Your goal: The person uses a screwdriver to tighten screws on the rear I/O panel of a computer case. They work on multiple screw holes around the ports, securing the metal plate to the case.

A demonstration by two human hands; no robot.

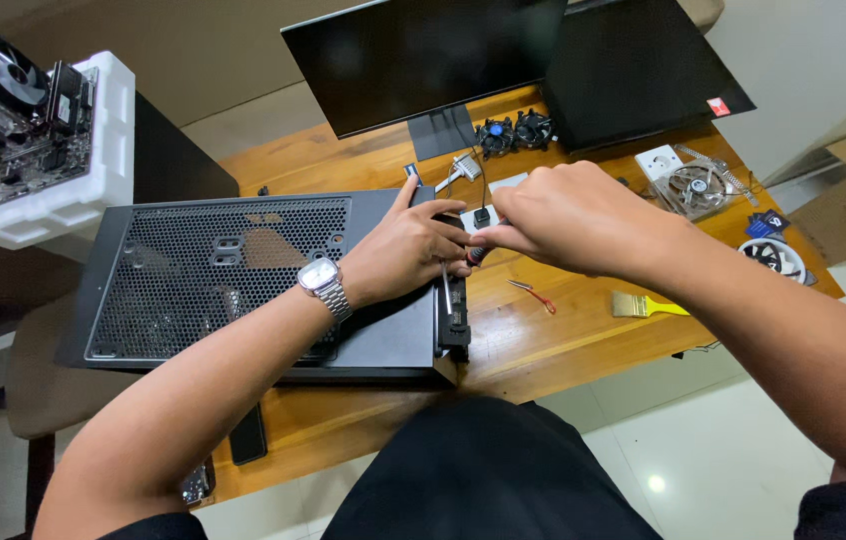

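Wooden desk (pixel 513 345): black perforated-metal PC case (pixel 243 280) lies flat across the left half. Black monitor (pixel 423 60) stands at the far edge, two small black fans (pixel 515 130) beside its foot. Yellow-handled brush (pixel 648 306), red-handled tool (pixel 533 293), round clear fan (pixel 700 187) toward the right edge. Dark phone (pixel 248 434) at the near edge.

A dark, switched-off flat monitor screen (pixel 423 60) stands on its grey stand at the far edge of the wooden desk, with a flat black box (pixel 643 70) bearing a small red corner label (pixel 719 106) just beside it.
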